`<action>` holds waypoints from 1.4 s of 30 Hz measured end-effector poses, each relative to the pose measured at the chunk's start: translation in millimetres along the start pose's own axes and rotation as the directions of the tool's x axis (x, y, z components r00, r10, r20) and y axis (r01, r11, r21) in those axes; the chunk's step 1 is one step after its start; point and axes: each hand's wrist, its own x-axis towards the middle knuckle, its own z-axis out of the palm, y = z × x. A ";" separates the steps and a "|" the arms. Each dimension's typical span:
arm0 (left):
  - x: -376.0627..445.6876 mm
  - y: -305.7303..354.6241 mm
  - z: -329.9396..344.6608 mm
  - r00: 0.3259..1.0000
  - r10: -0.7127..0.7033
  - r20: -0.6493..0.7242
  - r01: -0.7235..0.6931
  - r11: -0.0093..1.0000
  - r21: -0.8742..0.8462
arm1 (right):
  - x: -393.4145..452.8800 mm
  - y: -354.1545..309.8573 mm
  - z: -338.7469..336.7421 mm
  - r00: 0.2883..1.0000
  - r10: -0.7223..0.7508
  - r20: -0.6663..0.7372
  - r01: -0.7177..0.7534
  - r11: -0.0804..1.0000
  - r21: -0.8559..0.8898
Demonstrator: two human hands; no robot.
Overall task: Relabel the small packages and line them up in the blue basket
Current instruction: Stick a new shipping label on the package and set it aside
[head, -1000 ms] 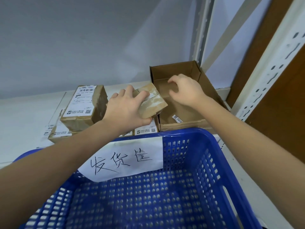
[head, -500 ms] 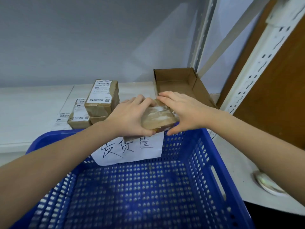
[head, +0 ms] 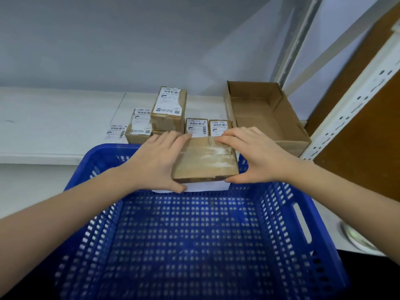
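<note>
A small brown taped package with no label on its top face is held over the far rim of the blue basket. My left hand grips its left side, thumb under the near edge. My right hand grips its right side the same way. Behind it on the white shelf stand several labelled packages: a tall stacked one, one to its left, and two side by side. The basket holds no packages. A white paper sign on its far wall is mostly hidden by the package.
An open cardboard box sits at the shelf's right end with nothing in it. A loose label sheet lies left of the packages. A perforated white rack post and brown board rise at right. A roll of tape lies beside the basket.
Both hands brought the package from in front of the open box toward me, over the basket's far rim. My right hand moved from the box onto the package's right side.
</note>
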 end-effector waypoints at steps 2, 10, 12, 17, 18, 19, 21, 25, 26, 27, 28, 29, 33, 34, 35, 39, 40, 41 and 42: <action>-12.2 -16.8 -2.5 0.998 -0.066 0.021 0.067 0.997 -0.040 | 5.2 -10.6 2.1 1.000 0.009 -0.009 -0.009 1.000 0.015; -45.7 -72.6 -9.4 0.999 -0.035 0.036 0.036 0.999 -0.032 | 57.2 -74.8 8.0 0.992 -0.042 0.123 0.043 0.999 0.000; -51.1 -83.0 -10.0 1.000 0.005 0.024 -0.005 1.000 -0.004 | 72.0 -92.6 11.9 0.987 -0.074 0.139 0.075 0.997 0.000; -59.6 -111.6 -9.1 0.996 0.089 -0.026 -0.087 0.993 0.074 | 100.3 -122.6 32.6 0.990 -0.059 0.130 0.056 0.998 0.022; -62.0 -117.8 -7.0 0.996 0.087 -0.028 -0.086 0.996 0.036 | 104.7 -125.8 35.8 0.991 -0.048 0.127 0.045 0.999 0.027; -64.1 -123.1 -4.0 0.997 0.075 -0.028 -0.076 0.997 -0.031 | 108.7 -128.5 38.7 0.991 -0.035 0.126 0.031 0.999 0.032; -66.8 -132.9 3.4 1.000 0.004 -0.007 -0.005 0.983 -0.183 | 115.9 -133.2 44.3 0.992 0.008 0.130 -0.014 0.999 0.052; -62.7 -155.5 11.3 0.957 -0.226 0.183 0.278 0.896 -0.347 | 127.0 -146.4 52.8 0.977 0.149 0.151 -0.157 0.987 0.042; -59.4 -162.9 12.4 0.927 -0.276 0.255 0.361 0.845 -0.396 | 129.7 -149.5 54.6 0.973 0.177 0.145 -0.182 0.983 0.021; -55.1 -171.2 14.3 0.891 -0.327 0.314 0.442 0.781 -0.441 | 132.0 -152.6 56.0 0.969 0.207 0.135 -0.209 0.978 0.003; -50.5 -179.7 17.6 0.858 -0.378 0.347 0.508 0.722 -0.470 | 134.3 -155.2 57.5 0.962 0.242 0.124 -0.243 0.970 -0.002; -45.7 -188.1 22.1 0.834 -0.428 0.348 0.550 0.687 -0.474 | 136.6 -157.4 59.0 0.952 0.284 0.113 -0.286 0.958 0.008; -28.7 -221.0 35.6 0.761 -0.613 0.212 0.643 0.672 -0.367 | 147.1 -166.6 66.2 0.889 0.443 0.114 -0.454 0.885 0.102; -24.7 -227.8 37.0 0.748 -0.641 0.171 0.655 0.673 -0.344 | 151.0 -168.5 68.0 0.875 0.470 0.121 -0.482 0.868 0.120; -20.0 -233.4 38.3 0.739 -0.660 0.135 0.663 0.677 -0.319 | 155.5 -170.1 69.7 0.860 0.493 0.129 -0.508 0.851 0.134; -0.1 -254.4 53.4 0.683 -0.718 0.134 0.729 0.655 -0.199 | 172.9 -174.8 76.4 0.835 0.528 0.153 -0.548 0.822 0.152; 3.6 -258.9 59.5 0.662 -0.730 0.170 0.750 0.640 -0.171 | 176.9 -175.7 77.6 0.835 0.529 0.154 -0.549 0.822 0.153; 7.1 -262.9 66.9 0.634 -0.744 0.213 0.773 0.616 -0.149 | 180.4 -176.4 78.7 0.834 0.529 0.154 -0.550 0.821 0.153; 9.0 -265.7 73.7 0.607 -0.752 0.255 0.793 0.596 -0.129 | 183.8 -176.5 80.0 0.833 0.531 0.154 -0.551 0.821 0.150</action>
